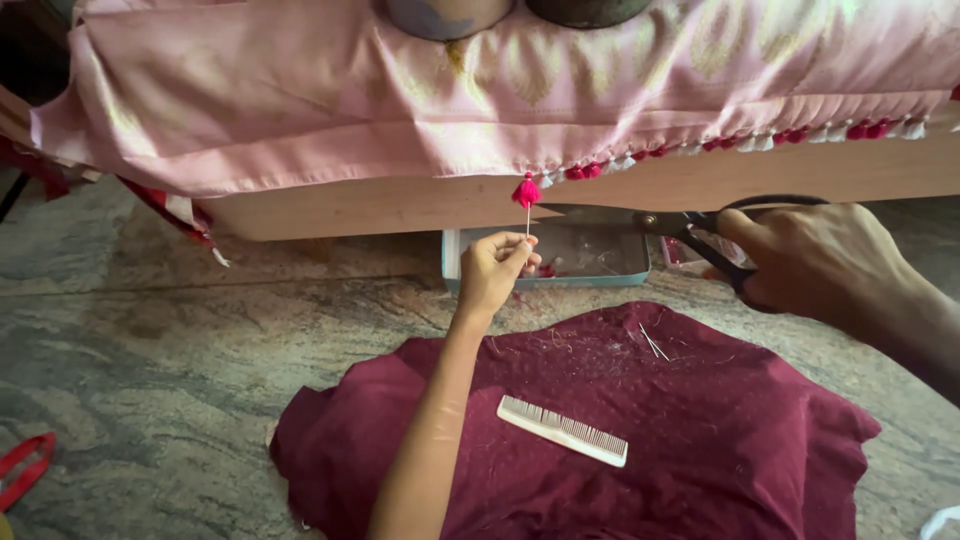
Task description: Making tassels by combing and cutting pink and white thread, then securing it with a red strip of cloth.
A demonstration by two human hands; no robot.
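Left hand (497,268) pinching thread under pink tassel (526,190), right hand (815,258) gripping scissors (640,218) at centre frame; blades seemingly open—slip, and I nick fingertips (522,250).

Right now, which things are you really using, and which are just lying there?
In use:
- left hand pinching a thread that hangs from the pink tassel
- right hand holding the scissors, blades by the tassel
- pink cloth with the tassel fringe

Lying about:
- white comb on the maroon cloth
- shallow metal tray
- red loop on the floor
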